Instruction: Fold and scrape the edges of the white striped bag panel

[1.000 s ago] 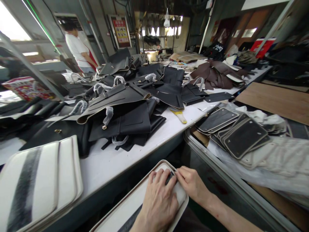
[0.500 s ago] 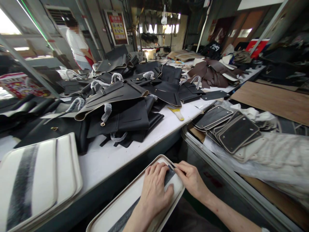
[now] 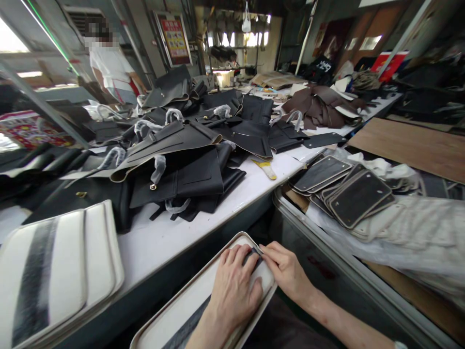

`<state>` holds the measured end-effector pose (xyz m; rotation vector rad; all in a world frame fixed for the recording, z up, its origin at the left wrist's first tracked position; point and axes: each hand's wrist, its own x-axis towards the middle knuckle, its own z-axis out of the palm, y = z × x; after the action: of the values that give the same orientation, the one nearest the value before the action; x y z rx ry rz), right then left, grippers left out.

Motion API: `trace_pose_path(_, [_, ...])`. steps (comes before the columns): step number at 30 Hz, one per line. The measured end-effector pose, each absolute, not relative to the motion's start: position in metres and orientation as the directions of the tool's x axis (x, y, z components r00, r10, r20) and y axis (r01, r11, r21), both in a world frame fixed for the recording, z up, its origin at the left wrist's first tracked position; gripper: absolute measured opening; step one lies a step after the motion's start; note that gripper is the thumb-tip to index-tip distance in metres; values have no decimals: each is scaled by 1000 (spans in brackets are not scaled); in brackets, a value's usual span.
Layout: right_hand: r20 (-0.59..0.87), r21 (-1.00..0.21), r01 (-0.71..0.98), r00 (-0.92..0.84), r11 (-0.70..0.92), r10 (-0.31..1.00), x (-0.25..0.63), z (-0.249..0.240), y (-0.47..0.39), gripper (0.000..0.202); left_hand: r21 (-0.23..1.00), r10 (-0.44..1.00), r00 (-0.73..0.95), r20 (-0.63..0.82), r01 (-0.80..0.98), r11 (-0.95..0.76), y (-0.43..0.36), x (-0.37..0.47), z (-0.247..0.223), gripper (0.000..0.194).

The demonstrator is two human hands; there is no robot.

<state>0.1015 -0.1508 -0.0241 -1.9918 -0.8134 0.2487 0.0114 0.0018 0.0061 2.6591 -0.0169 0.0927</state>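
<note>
While white panel (image 3: 189, 299) is held in front of table (image 3: 152, 247), it's pressed w/ L hand (image 3: 234, 283), fingers slightly spread; rim's pinched by R hand (image 3: 286, 269) fingertips, prob. creased if tugged unevenly.

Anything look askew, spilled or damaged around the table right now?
No spill or damage is apparent. The black pieces on the table look untidy: a jumbled heap, overlapping at odd angles, unlike the neatly layered white panels at the picture's lower left.
</note>
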Motion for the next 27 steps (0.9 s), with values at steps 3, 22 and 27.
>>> trace_pose_path(3, [160,-834,443,766,-330,623,102,-26,-150,29,460,17,998,60,-13,-888,3,12,3,44])
trace_pose_path(22, [219,-750,570,693,-336,687,101,-28,-155,32,446,28,998,53,1,-895,3,11,-3,56])
trace_pose_path(27, [242,-682,645,644,-344,726,101,-29,-157,35,460,28,997,70,-7,-888,3,10,-4,63])
